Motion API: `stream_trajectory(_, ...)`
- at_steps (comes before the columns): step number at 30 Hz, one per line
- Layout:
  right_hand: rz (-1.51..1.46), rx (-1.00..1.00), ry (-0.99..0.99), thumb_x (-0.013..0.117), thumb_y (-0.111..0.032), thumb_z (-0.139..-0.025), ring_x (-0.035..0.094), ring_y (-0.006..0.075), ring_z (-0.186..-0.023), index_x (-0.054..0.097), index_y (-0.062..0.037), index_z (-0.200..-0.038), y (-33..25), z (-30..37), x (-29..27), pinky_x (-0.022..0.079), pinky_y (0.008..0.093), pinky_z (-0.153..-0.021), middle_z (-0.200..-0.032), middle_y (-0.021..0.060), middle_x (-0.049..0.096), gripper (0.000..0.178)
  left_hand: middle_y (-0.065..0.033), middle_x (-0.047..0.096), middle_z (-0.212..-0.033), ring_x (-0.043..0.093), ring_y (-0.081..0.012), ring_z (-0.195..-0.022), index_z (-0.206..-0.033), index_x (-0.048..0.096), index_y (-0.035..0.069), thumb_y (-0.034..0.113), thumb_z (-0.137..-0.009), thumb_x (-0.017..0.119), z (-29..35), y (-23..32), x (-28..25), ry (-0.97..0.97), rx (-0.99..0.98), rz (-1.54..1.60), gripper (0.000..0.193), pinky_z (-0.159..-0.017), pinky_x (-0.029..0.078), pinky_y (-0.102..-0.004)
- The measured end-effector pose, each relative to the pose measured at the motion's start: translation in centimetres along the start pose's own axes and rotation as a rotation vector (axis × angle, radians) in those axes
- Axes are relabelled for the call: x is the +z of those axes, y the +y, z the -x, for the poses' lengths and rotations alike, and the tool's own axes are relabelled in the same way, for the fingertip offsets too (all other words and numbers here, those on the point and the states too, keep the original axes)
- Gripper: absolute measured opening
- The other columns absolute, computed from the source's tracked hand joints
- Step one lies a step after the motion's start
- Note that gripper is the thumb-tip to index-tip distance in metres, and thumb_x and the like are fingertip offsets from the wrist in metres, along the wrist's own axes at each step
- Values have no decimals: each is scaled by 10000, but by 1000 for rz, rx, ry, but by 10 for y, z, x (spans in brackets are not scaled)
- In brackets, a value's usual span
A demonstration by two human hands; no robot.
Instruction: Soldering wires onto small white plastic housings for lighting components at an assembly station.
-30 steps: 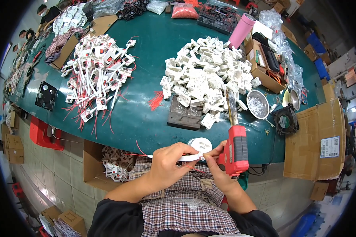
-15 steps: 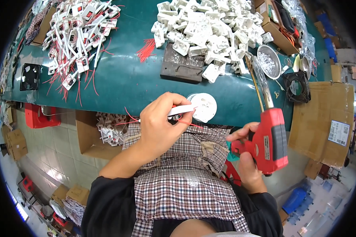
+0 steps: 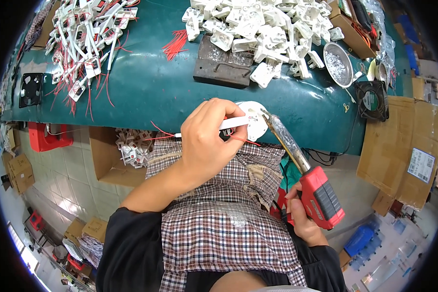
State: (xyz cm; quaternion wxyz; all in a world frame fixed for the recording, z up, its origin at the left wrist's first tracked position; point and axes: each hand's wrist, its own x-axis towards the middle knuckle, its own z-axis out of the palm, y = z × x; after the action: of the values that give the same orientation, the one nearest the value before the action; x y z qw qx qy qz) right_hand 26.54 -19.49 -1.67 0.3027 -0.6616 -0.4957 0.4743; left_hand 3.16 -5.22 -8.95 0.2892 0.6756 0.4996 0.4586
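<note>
My left hand (image 3: pixel 207 136) is closed on a white plastic housing (image 3: pixel 233 122), thumb and fingers pinching it near the table's front edge. Thin red wires (image 3: pixel 163 131) stick out on both sides of that hand. Just beyond the fingers lies a round white disc (image 3: pixel 258 127), partly hidden by them. A red and black soldering gun (image 3: pixel 321 197) is gripped by its handle in my right hand (image 3: pixel 304 221). Its long metal barrel slants up and left, and the tip is over the disc, close to the housing; whether it touches, I cannot tell.
White plastic housings (image 3: pixel 258 24) are heaped at the back, beside a dark metal block (image 3: pixel 219 73) and loose red wires (image 3: pixel 175 45). Wired pieces (image 3: pixel 87 44) pile up at left. A metal bowl (image 3: pixel 337 65), small fan (image 3: pixel 372 100) and cardboard (image 3: pixel 399 151) sit at right.
My right hand has tilted the soldering gun, bringing its tip left and down to the white disc. My left hand, still pinching the housing, has shifted slightly right and away from me.
</note>
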Motion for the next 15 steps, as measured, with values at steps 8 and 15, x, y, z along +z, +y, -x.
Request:
stream_trajectory(8, 268, -137, -6, 756, 36, -732, 704, 303, -778, 697, 14, -1022, 20, 1, 2, 560, 360, -686, -953, 155, 692, 296, -80, 655, -816, 650, -275, -726, -858, 595, 50, -13, -701, 765, -1, 1, 4, 24, -31, 24, 240, -635, 505, -376)
stream_trajectory(15, 232, -166, 25, 746, 46, -723, 691, 303, -736, 697, 27, -981, 28, -1, 7, 550, 351, -642, -924, 162, 676, 264, -80, 653, -816, 649, -282, -727, -858, 594, 51, -8, -704, 765, -1, -1, 4, 8, -18, 1, 237, -635, 505, -382)
